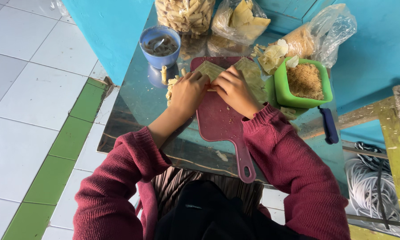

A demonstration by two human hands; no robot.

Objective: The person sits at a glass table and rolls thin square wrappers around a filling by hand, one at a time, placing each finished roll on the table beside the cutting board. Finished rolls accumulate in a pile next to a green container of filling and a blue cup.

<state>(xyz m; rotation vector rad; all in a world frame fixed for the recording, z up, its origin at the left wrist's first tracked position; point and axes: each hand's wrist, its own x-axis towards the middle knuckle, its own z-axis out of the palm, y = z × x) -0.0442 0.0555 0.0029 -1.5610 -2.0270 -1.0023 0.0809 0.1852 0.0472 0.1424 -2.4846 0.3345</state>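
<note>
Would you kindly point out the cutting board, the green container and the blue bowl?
cutting board [222,122]: head view, bare middle of its surface.
green container [282,89]: head view, left wall.
blue bowl [157,60]: head view, front wall.

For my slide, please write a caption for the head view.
Both hands, left hand and right hand, press pale wrappers on a maroon cutting board.

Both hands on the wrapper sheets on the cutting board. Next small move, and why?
Probably peel or fold the top pale wrapper sheet: the left hand and right hand press together on the stack on the maroon cutting board, and the green bowl of brown filling sits alongside.
</note>
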